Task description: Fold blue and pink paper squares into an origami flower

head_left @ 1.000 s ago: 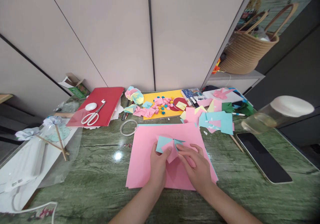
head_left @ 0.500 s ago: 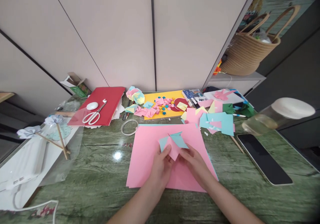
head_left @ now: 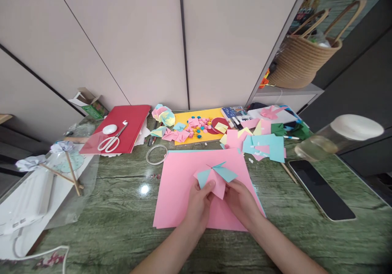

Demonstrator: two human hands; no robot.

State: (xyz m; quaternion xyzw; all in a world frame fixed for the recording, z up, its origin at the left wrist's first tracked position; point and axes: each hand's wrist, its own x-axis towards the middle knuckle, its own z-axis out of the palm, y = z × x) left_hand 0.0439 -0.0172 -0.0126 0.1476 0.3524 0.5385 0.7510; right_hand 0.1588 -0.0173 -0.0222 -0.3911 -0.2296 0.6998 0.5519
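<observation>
Since half a second ago the folded pink-and-blue paper piece [head_left: 216,177] has tipped a little clockwise, its blue flap now reaching toward 3 o'clock, while both hands sit slightly lower on the big pink sheet [head_left: 180,184]. That sheet lies flat on the green marble table [head_left: 116,221], with the phone [head_left: 321,189] well apart at 3 o'clock and the white scissors [head_left: 110,141] on the red folder [head_left: 128,125] at 10 o'clock. The left hand [head_left: 198,206] pinches the piece's lower left edge and the right hand [head_left: 241,202] grips its lower right edge, fingers closed on the paper.

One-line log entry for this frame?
left hand: holds folded paper piece | right hand: holds it too | under: pink sheet
</observation>
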